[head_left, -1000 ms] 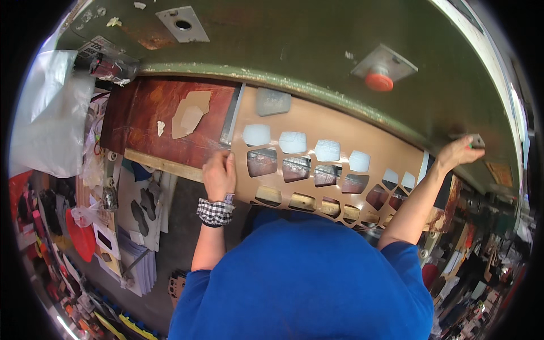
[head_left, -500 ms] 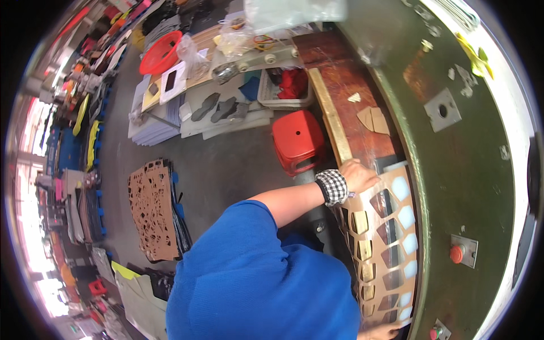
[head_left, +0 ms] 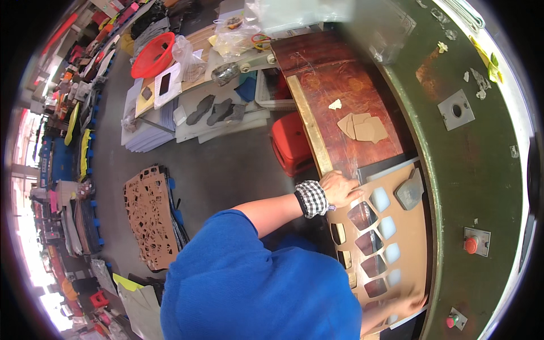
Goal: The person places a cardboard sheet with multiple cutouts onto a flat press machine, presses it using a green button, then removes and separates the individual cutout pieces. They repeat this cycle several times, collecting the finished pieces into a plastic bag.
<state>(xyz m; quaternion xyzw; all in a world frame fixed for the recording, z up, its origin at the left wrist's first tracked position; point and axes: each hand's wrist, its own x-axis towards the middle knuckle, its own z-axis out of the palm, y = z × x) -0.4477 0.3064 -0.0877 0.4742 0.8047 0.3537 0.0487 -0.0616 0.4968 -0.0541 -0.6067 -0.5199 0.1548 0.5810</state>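
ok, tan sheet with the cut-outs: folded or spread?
Spread. The tan sheet lies out beside the left hand, rows of cut-outs in view, no fold showing; the right forearm hides part.

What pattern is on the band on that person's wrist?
The wristband has black and white checks. It shows best in the head view.

From here I see the L cam of a head-worn fisheye pair, facing down past wearer's blue shirt, v. close. Wide FOV, edges bent. L hand + R hand farther off; bench frame R, floor frame L.
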